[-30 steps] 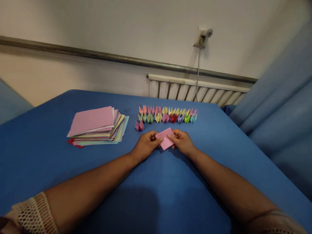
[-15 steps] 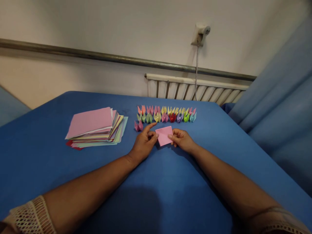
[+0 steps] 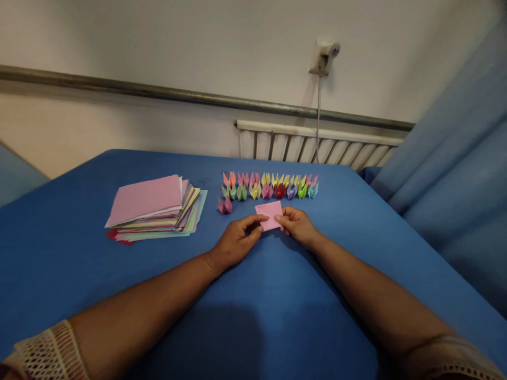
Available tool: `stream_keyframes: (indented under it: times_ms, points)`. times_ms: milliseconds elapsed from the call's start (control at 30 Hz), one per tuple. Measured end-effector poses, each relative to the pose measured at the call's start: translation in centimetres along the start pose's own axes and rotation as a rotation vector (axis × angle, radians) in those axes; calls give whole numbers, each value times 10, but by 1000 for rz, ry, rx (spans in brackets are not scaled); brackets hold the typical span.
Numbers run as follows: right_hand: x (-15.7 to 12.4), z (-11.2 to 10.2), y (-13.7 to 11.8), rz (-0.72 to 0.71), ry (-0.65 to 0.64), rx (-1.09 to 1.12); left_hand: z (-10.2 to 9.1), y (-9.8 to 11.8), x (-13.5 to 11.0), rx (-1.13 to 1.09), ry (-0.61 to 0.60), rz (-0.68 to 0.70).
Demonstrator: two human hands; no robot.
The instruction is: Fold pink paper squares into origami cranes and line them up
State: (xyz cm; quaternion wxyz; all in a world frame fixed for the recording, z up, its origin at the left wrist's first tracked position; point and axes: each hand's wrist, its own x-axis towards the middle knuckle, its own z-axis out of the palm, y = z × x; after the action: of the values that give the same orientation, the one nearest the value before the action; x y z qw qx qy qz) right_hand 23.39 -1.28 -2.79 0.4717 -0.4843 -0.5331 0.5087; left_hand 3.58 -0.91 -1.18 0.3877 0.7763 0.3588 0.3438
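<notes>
A small folded square of pink paper (image 3: 270, 213) is held between both hands above the blue surface. My left hand (image 3: 240, 238) pinches its lower left edge between thumb and index finger. On the right side, my right hand (image 3: 296, 227) grips it with the thumb on top and the fingers curled underneath. Just beyond the paper stand rows of folded paper cranes (image 3: 279, 191) in several colours. A single pink-purple crane (image 3: 225, 205) sits in front of them, near my left hand.
To the left lies a thick, uneven stack of coloured paper (image 3: 146, 200). Everything rests on a blue-covered table (image 3: 245, 327). Behind it are a wall rail (image 3: 158, 91), a radiator (image 3: 309, 133) and a corded wall socket (image 3: 320, 57). A blue curtain (image 3: 455, 148) hangs at right.
My left index finger, which was stretched out, has come down onto the paper's left edge. The pink square has shifted slightly right and up and turned a little.
</notes>
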Motion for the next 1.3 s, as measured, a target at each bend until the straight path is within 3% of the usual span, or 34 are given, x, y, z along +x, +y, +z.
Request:
stream_keyframes:
  times_ms: [933,1133,1300]
  points:
    - [-3,3,0,-80,-17,-23,2,2,3,-272,32,-88]
    - [-9,9,-5,-99,-47,-47,2,-6,3,-196,-10,-83]
    - [-12,11,-5,-171,-14,23,-1,0,4,-175,87,-69]
